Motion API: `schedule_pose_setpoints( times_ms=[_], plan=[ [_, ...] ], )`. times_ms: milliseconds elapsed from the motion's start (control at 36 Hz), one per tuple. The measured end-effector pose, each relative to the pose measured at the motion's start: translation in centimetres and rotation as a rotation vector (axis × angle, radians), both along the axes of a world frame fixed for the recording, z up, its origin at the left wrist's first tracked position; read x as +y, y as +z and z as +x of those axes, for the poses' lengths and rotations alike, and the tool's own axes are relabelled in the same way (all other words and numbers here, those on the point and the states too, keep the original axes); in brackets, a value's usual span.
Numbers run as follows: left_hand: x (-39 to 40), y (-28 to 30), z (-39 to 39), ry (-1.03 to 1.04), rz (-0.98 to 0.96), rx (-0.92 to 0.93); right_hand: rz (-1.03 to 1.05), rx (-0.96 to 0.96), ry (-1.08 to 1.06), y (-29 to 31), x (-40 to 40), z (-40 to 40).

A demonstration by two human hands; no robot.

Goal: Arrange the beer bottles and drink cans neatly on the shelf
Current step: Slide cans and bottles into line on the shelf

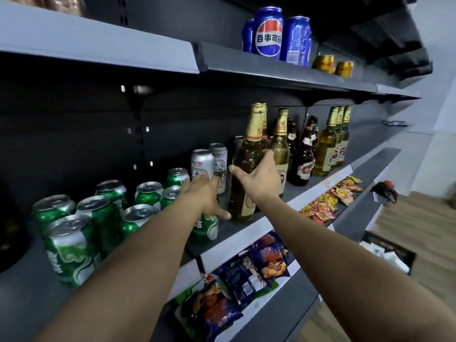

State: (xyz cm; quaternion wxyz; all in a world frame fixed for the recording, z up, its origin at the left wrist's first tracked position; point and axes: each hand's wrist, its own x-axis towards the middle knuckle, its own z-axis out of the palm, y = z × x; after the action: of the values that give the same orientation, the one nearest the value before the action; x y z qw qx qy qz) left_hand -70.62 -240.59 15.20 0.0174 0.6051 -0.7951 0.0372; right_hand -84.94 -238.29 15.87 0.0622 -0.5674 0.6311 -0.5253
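I count about ten green cans [71, 245] at nine o'clock, three white cans [201, 164], three blue cola cans [268, 33] at twelve, at least two gold cans [323, 64], roughly nine beer bottles [246, 164] at two
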Motion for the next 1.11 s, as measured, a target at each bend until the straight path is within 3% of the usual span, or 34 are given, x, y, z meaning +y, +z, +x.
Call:
schedule_pose_setpoints(
  times_ms=[333,833,889,972,1028,1111],
  plan=[
    [1.2,-0.5,-1.1,0.153,-0.041,0.084,0.052,0.065,0.225,-1.5,-3.6,1.2],
    [3.6,-2.0,-1.0,0.288,-0.257,0.084,0.072,0.041,0.268,-2.6,-3.9,1.1],
    [4.4,-2.0,-0.5,0.291,-0.300,0.078,-0.002,0.056,0.242,-3.0,-3.2,1.3],
    [5.6,-1.7,0.6,0.293,-0.366,0.112,-0.337,0.176,0.133,-3.7,-1.6,1.8],
    [6.1,-1.4,1.9,0.308,-0.430,0.129,-0.509,0.332,0.140,-4.0,-0.6,2.7],
    [7.3,-0.9,4.2,0.384,-0.559,0.125,-0.530,0.611,0.263,-3.9,0.0,4.4]
  ],
)
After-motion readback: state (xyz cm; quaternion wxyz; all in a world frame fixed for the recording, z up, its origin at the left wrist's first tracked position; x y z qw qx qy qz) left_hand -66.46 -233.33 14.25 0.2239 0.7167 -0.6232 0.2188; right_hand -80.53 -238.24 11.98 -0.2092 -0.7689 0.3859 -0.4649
